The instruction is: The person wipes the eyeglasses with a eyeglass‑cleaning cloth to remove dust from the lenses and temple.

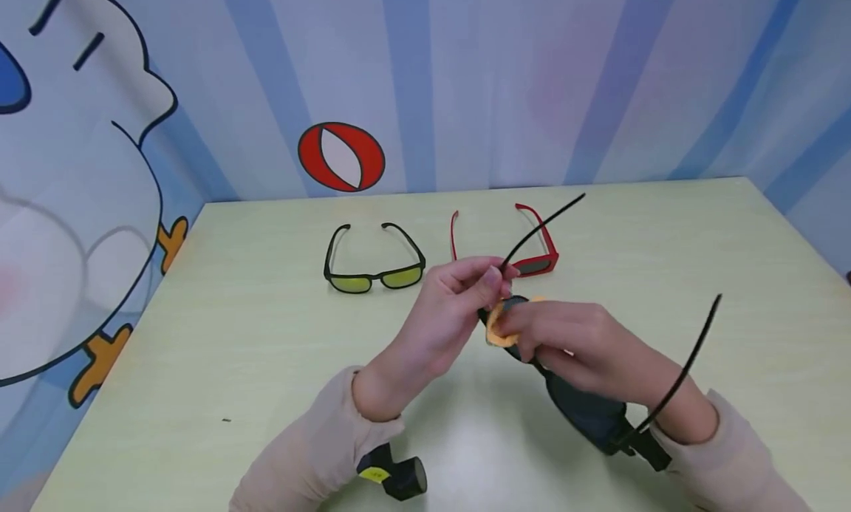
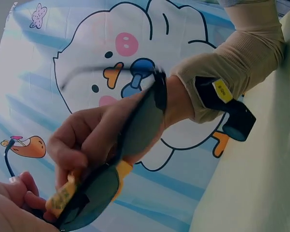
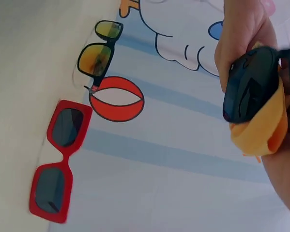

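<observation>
A pair of black sunglasses is held above the table, its arms unfolded. My left hand pinches it near the hinge at the far end, thumb against fingers. With my right hand I grip an orange cloth against the lens nearest the left hand. In the left wrist view, the cloth shows on both sides of that dark lens. The right wrist view shows the cloth folded behind the lens.
Black-framed glasses with yellow lenses stand unfolded at the back of the table. Red sunglasses lie to their right, partly behind my left hand. A patterned wall rises behind the table. A black device is strapped to my left sleeve.
</observation>
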Motion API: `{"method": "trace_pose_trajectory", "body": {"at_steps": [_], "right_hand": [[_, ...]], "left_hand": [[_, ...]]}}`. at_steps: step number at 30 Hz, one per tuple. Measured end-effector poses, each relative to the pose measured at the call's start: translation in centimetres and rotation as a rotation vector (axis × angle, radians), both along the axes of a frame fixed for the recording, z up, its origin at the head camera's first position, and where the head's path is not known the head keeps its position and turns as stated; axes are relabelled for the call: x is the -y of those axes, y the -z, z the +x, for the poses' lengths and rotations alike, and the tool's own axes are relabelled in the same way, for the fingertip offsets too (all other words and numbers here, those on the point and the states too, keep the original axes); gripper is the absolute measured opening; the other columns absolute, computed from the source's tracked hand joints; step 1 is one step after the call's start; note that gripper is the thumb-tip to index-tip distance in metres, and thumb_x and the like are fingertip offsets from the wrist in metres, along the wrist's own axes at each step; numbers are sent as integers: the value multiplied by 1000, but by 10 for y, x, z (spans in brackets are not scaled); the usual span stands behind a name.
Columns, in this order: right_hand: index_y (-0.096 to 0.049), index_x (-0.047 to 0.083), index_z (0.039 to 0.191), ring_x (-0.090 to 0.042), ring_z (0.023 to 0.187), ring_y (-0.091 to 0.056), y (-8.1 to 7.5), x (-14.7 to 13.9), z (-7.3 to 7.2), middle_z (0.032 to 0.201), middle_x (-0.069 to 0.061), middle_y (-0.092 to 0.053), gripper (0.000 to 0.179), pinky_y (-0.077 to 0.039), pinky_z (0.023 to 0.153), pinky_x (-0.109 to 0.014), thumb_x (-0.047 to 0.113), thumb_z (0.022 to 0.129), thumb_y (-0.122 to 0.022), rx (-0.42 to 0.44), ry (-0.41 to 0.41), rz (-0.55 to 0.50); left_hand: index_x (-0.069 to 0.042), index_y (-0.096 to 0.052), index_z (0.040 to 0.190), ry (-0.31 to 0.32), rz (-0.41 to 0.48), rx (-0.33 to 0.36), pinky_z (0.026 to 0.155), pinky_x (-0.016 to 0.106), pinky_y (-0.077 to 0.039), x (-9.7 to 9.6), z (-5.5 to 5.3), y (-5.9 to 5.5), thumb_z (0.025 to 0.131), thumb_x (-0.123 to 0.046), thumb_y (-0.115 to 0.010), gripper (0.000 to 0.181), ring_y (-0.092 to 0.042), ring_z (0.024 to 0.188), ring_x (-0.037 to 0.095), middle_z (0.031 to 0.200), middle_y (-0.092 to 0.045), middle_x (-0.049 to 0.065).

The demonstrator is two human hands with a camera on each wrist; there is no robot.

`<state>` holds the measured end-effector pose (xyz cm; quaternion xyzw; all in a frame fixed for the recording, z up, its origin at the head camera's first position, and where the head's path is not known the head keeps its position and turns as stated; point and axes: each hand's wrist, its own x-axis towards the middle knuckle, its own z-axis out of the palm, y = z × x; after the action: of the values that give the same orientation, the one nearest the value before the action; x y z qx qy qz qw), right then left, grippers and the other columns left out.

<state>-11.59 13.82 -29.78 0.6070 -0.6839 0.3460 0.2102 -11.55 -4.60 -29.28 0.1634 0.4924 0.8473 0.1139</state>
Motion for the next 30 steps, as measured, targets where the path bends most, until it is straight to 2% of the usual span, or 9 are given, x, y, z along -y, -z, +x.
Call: {"method": "trace_pose_trajectory", "body": {"at_steps": [3,9,12,16,20,22,26,29,30], "right_hand": [[-55,8,83,-17,94,-59,0,-2,0,101,-9,-62,23,-45,83,-21,7,98,-38,-4,36,17],[-57,6,85,-22,94,-62,3,-3,1,100,-9,-65,30,-47,86,-23,18,100,-35,-42,296,53],[-58,6,85,-21,102,-61,5,-2,1,106,-11,-64,29,-44,91,-23,16,100,-35,-38,273,40],[-58,7,84,-16,111,-57,7,-1,-5,111,-15,-63,27,-42,92,-20,10,99,-36,-26,143,-2],[-55,9,81,-14,102,-58,6,-3,-8,106,-10,-63,25,-45,82,-20,3,95,-36,27,-2,25],[-54,10,80,-14,96,-57,3,-6,-7,103,-7,-62,25,-44,78,-21,3,95,-35,57,-34,47],[-55,10,81,-13,91,-58,0,-14,-6,99,-6,-63,25,-44,77,-19,11,98,-36,40,44,63],[-58,7,86,-16,95,-60,0,-14,-5,101,-8,-64,27,-43,85,-17,15,100,-36,-3,166,62],[-58,6,87,-17,96,-60,1,-14,-5,103,-9,-64,27,-42,88,-16,16,100,-37,-13,194,62]], "left_hand": [[14,-60,107,2,5,-9,77,23,-45,4,-1,-1,93,-4,-53,24,-58,77,11,86,-63,0],[8,-64,108,27,12,-29,84,25,-46,8,-1,-1,81,-21,-66,40,-59,82,13,87,-65,0],[12,-60,111,27,6,-30,83,25,-45,7,-2,-2,86,-15,-63,37,-58,83,13,87,-65,-1],[14,-58,111,2,-9,6,77,23,-44,4,-2,-5,91,-8,-57,30,-57,78,11,86,-64,-1],[19,-52,115,-34,-40,61,70,22,-42,4,-3,-7,95,4,-45,25,-56,75,11,86,-62,0],[17,-55,113,-31,-25,69,70,22,-41,5,-4,-5,94,1,-49,25,-57,75,10,86,-62,1],[11,-61,109,24,5,18,74,23,-43,8,-3,-1,84,-19,-64,39,-59,76,10,86,-63,1],[18,-54,112,68,-13,-48,79,24,-44,7,-1,0,79,-26,-66,56,-59,80,10,83,-64,-2],[20,-50,114,71,-26,-63,80,24,-44,7,-1,0,83,-23,-64,55,-58,81,10,84,-63,-2]]}}
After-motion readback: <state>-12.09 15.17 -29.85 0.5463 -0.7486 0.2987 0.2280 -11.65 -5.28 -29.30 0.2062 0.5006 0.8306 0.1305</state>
